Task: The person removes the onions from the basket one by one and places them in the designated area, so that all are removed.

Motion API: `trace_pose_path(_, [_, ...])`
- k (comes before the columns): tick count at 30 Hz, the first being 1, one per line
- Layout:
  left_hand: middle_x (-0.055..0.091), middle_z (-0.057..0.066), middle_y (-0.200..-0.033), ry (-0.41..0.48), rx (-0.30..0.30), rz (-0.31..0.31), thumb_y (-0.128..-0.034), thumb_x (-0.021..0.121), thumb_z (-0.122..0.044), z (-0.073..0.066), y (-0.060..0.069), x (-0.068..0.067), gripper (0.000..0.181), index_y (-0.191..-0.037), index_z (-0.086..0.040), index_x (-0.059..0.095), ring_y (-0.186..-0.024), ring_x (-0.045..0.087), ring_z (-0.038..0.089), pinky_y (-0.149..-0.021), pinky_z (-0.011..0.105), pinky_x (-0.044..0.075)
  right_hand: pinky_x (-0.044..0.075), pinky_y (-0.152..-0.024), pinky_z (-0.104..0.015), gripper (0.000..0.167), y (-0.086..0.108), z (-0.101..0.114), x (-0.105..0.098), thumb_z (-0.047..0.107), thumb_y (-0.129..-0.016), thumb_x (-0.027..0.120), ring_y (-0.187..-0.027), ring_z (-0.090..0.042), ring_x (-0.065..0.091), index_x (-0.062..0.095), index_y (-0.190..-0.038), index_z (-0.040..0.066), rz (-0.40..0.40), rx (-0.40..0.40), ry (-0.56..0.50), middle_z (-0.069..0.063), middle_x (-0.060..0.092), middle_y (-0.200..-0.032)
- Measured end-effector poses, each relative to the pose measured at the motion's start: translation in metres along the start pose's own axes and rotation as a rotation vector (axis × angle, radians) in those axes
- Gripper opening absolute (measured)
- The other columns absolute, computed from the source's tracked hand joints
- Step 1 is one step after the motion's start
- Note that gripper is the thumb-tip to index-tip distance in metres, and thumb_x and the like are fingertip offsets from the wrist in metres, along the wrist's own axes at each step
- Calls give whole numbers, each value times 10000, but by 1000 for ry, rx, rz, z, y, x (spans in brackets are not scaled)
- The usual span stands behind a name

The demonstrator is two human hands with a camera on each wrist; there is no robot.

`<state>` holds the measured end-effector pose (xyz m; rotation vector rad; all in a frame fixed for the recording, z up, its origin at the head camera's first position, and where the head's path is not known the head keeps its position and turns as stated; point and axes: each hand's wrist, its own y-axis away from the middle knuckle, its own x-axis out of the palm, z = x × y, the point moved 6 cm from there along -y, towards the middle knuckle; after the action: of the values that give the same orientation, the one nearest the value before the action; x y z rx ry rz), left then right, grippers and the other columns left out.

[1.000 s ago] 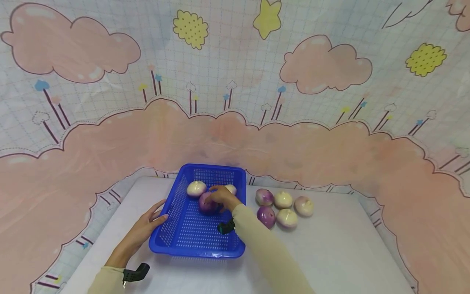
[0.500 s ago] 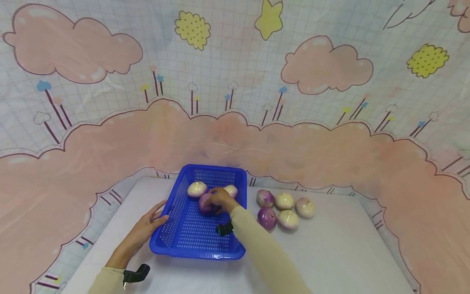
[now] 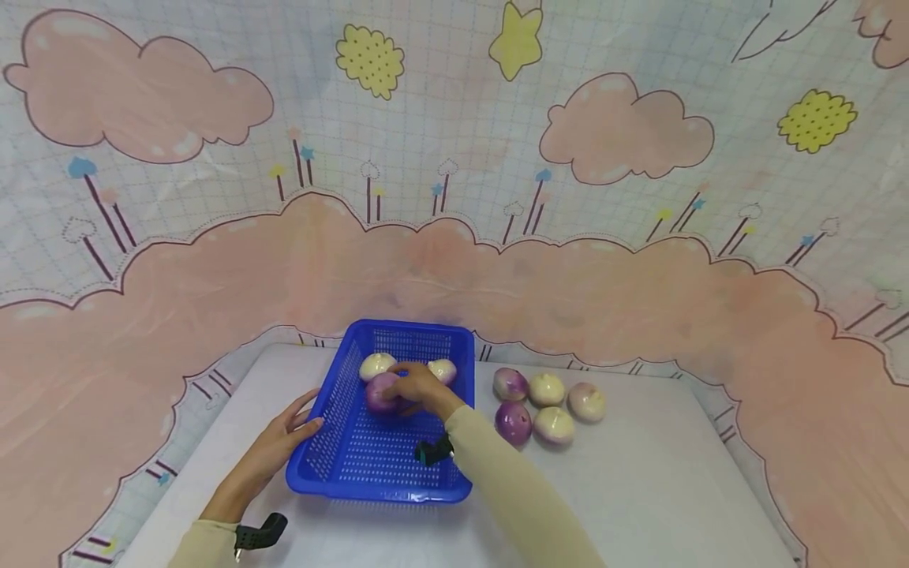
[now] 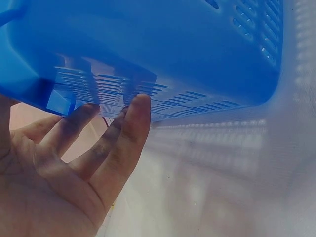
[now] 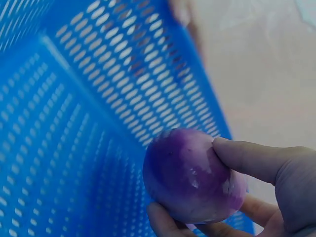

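A blue plastic basket [image 3: 398, 498] with perforated walls stands on the white table. My left hand [image 3: 280, 438] holds its left rim, thumb over the edge and fingers along the outer wall; the left wrist view shows those fingers [image 4: 129, 128] against the slots. Inside the basket, my right hand [image 3: 419, 386] grips a purple-and-white turnip [image 5: 190, 175], thumb on one side and fingers beneath. Two paler turnips lie at the back of the basket, a left turnip [image 3: 376, 366] and a right turnip [image 3: 443, 371].
Right of the basket, several turnips lie grouped on the table [image 3: 653, 473], among them a purple turnip [image 3: 513, 424] and a cream turnip [image 3: 554, 427]. Behind the table hangs a patterned cloth [image 3: 426, 276] with pink clouds.
My right hand has moved slightly left within the basket, carrying the purple turnip. More of the back right turnip now shows. My left hand stays on the rim.
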<state>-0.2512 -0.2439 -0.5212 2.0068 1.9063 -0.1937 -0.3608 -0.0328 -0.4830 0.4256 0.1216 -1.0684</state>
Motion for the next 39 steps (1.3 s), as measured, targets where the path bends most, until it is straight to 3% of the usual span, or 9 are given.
trace_pose_path(8, [273,276,-1578,1,-3,-1,-987,553,-415,-2,1,1,767,-1590,-209,127,-1373,404,507,-1080,689,342,616,-756,-476,552,17,16,0,54,-811,761,-996,-283,661,567,-1327,81,46,-42,-63,-152,599,-1206])
trace_pose_path(22, [268,272,-1582,-3,6,0,-994,538,-415,-1,3,1,754,-1591,-213,124,-1384,381,514,-1083,698,321,618,-758,-451,527,47,32,-2,57,-830,754,-1008,-276,662,575,-1321,125,81,-121,-109,-187,607,-1266])
trace_pose_path(33, [268,276,-1579,-14,7,3,-999,532,-410,-1,1,2,756,-1593,-206,111,-1371,395,520,-1071,704,325,624,-740,-396,503,67,32,-9,94,-837,757,-1043,-283,643,595,-1307,173,71,-171,-145,-159,589,-1246])
trace_pose_path(39, [262,271,-1584,-7,5,3,-1000,529,-411,-1,0,2,756,-1593,-205,108,-1381,378,523,-1070,709,312,619,-778,-398,510,82,31,-16,110,-840,756,-1110,-302,623,593,-1314,204,60,-192,-163,-168,559,-1322])
